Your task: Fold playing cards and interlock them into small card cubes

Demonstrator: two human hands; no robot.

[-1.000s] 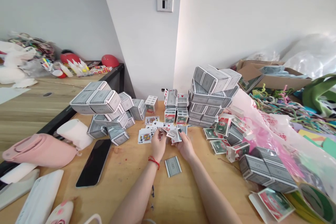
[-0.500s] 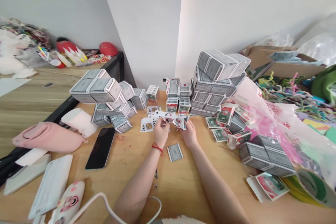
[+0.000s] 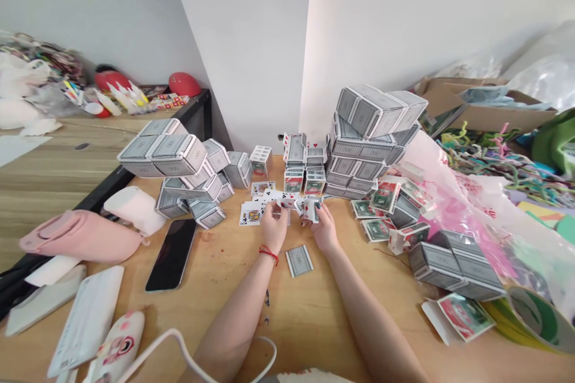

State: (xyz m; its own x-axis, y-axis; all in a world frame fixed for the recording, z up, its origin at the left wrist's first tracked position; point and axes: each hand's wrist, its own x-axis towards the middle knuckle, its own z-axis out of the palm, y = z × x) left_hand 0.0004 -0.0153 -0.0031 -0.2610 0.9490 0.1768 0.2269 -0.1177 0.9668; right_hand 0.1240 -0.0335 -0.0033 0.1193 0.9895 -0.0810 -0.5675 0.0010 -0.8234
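Observation:
My left hand [image 3: 274,230], with a red string round the wrist, and my right hand [image 3: 324,231] meet at the middle of the wooden table [image 3: 314,323]. Both pinch small playing cards [image 3: 300,206] held face up between them. More face-up cards [image 3: 252,214] lie spread on the table just left of my left hand. A face-down card [image 3: 299,261] lies between my wrists. Behind my hands stand short stacks of card decks [image 3: 305,173].
Grey card boxes are piled at the left [image 3: 175,161] and at the right [image 3: 372,131]. Green-and-red packs [image 3: 381,215] lie loose at the right beside a pink plastic bag [image 3: 453,215]. A black phone [image 3: 173,254] and a pink pouch [image 3: 81,239] lie at the left.
The view tilted down and my hands moved slightly away from me toward the stacks a second ago. Since half a second ago almost nothing has moved.

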